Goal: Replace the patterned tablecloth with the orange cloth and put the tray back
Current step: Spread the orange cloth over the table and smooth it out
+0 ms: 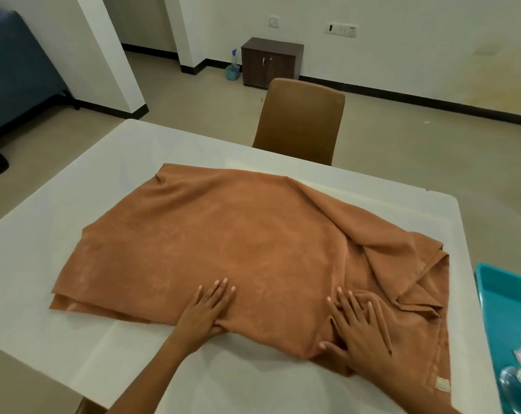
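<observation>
The orange cloth [229,243] lies partly folded on the bare white table [44,258], smooth on the left and bunched in folds on the right. My left hand [207,309] presses flat on the cloth's near edge with straight fingers. My right hand [359,327] lies flat with spread fingers on a wrinkled part of the cloth further right. The teal tray [504,297] shows at the right edge of the frame, beyond the table's side, with small packets and a shiny item in it. No patterned tablecloth is in view.
A brown chair [301,121] stands pushed in at the table's far side. Behind it are a small dark cabinet [269,62] and a spray bottle [233,65] by the wall. A dark blue sofa [17,70] sits at the far left.
</observation>
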A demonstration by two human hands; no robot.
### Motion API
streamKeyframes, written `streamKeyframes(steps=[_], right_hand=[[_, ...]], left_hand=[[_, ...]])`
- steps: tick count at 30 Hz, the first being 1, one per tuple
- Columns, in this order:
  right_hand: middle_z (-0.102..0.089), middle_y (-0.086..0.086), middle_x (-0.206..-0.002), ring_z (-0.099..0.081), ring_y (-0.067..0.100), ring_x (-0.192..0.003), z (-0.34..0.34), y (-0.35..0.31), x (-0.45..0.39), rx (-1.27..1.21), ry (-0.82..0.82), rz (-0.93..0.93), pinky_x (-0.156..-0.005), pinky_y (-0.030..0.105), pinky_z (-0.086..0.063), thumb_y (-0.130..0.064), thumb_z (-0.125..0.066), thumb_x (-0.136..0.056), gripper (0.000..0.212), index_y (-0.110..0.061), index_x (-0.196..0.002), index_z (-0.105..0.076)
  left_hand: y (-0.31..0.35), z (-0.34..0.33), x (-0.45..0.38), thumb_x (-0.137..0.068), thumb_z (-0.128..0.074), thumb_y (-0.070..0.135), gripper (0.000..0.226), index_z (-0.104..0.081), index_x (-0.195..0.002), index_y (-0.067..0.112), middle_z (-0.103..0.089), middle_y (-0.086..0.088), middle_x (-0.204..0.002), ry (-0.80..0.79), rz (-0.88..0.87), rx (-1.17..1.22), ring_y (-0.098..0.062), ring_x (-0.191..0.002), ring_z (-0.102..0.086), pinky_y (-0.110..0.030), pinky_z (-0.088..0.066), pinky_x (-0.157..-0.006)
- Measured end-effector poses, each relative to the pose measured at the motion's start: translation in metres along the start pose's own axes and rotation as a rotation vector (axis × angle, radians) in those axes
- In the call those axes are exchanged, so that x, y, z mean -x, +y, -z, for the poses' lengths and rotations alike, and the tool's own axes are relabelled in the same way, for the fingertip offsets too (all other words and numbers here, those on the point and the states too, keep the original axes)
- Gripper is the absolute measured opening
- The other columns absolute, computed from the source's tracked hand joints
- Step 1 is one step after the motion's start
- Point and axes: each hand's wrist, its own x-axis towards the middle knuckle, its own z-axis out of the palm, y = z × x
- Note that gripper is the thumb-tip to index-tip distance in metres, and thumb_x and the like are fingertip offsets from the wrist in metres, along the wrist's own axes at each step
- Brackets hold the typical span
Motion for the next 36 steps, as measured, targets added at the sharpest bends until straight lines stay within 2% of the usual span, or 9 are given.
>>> streamKeyframes(steps=[3, 8, 16, 19, 22, 25, 28, 31, 36], right_hand=[[-0.017, 0.003, -0.158, -0.020, 0.024, -0.144, -0.018, 0.015, -0.004, -0.073, 0.103, -0.009, -0.114, 0.049, -0.008, -0.065, -0.019, -0.093, 0.067, -0.030, -0.150, -0.017], [-0.024, -0.003, -0.155, -0.018, 0.016, -0.144, -0.016, 0.033, -0.042, -0.120, 0.235, 0.023, -0.115, 0.045, -0.011, -0.047, -0.020, -0.100, 0.052, -0.025, -0.145, -0.033], [-0.036, -0.010, -0.148, -0.028, 0.013, -0.140, 0.042, 0.064, -0.149, -0.209, 0.300, -0.065, -0.116, 0.041, -0.015, -0.059, -0.006, -0.087, 0.069, -0.029, -0.142, -0.036], [-0.066, 0.000, -0.119, -0.056, 0.012, -0.108, 0.085, 0.051, -0.146, -0.354, 0.617, -0.028, -0.093, 0.039, -0.045, -0.058, -0.018, -0.095, 0.058, -0.027, -0.124, -0.058], [-0.067, 0.006, -0.071, -0.058, 0.018, -0.060, 0.106, 0.033, -0.104, -0.477, 0.878, -0.047, -0.061, 0.038, -0.052, -0.057, -0.030, -0.095, 0.055, -0.019, -0.089, -0.069], [-0.063, -0.005, -0.065, -0.057, 0.011, -0.060, 0.107, -0.001, -0.045, -0.754, 0.728, -0.129, -0.065, 0.037, -0.051, -0.073, -0.034, -0.086, 0.062, -0.024, -0.075, -0.070], [-0.059, -0.001, -0.076, -0.055, 0.018, -0.083, 0.088, -0.032, 0.002, -0.616, 0.345, -0.045, -0.087, 0.039, -0.046, -0.069, -0.040, -0.086, 0.068, -0.008, -0.088, -0.069], [-0.063, 0.008, -0.067, -0.057, 0.020, -0.063, 0.078, -0.033, 0.019, -0.927, -0.106, 0.015, -0.072, 0.043, -0.050, -0.084, -0.029, -0.076, 0.089, -0.001, -0.075, -0.062], [-0.064, 0.025, -0.082, -0.064, 0.031, -0.075, 0.056, 0.015, 0.001, -1.094, 0.443, -0.465, -0.074, 0.046, -0.053, -0.088, -0.031, -0.072, 0.103, 0.010, -0.084, -0.061]], left_hand=[[-0.001, -0.011, -0.005, -0.085, -0.020, 0.074, 0.085, -0.026, -0.149, 0.019, -0.021, -0.004, -0.157, 0.000, -0.007, 0.035, -0.021, -0.143, -0.019, -0.040, -0.012, -0.112], [-0.010, -0.018, -0.031, -0.085, -0.017, 0.073, 0.083, -0.026, -0.149, 0.021, -0.018, -0.002, -0.158, 0.165, -0.012, 0.090, -0.020, -0.145, -0.018, -0.040, -0.015, -0.113], [-0.040, 0.010, -0.129, -0.097, -0.008, 0.059, 0.058, -0.010, -0.150, 0.036, -0.028, -0.002, -0.154, 0.171, 0.084, 0.083, -0.020, -0.138, -0.034, -0.034, -0.014, -0.107], [-0.035, 0.014, -0.130, -0.091, -0.016, 0.071, 0.073, -0.021, -0.150, 0.027, -0.028, -0.005, -0.154, 0.137, 0.045, 0.093, -0.022, -0.138, -0.035, -0.032, -0.007, -0.110], [-0.017, 0.010, -0.110, -0.082, -0.023, 0.081, 0.091, -0.017, -0.151, 0.022, -0.013, -0.003, -0.158, 0.167, -0.028, 0.146, -0.022, -0.143, -0.022, -0.034, -0.001, -0.112], [0.040, 0.024, -0.086, -0.079, -0.016, 0.084, 0.096, -0.007, -0.152, 0.024, -0.001, 0.003, -0.160, 0.351, -0.091, 0.408, -0.016, -0.147, -0.003, -0.037, 0.002, -0.115], [0.118, 0.052, -0.061, -0.083, -0.007, 0.077, 0.085, -0.014, -0.151, 0.026, -0.011, 0.001, -0.159, 0.535, -0.178, 0.761, -0.012, -0.146, -0.004, -0.031, 0.002, -0.117], [0.159, 0.062, -0.055, -0.089, -0.005, 0.071, 0.076, -0.024, -0.149, 0.028, -0.012, 0.007, -0.158, 0.651, 0.004, 0.911, -0.007, -0.146, -0.002, -0.032, 0.000, -0.118], [0.191, 0.039, -0.077, -0.091, -0.012, 0.065, 0.076, -0.025, -0.147, 0.015, -0.007, -0.006, -0.158, 0.473, 0.270, 0.572, -0.014, -0.145, 0.004, -0.034, 0.006, -0.118]])
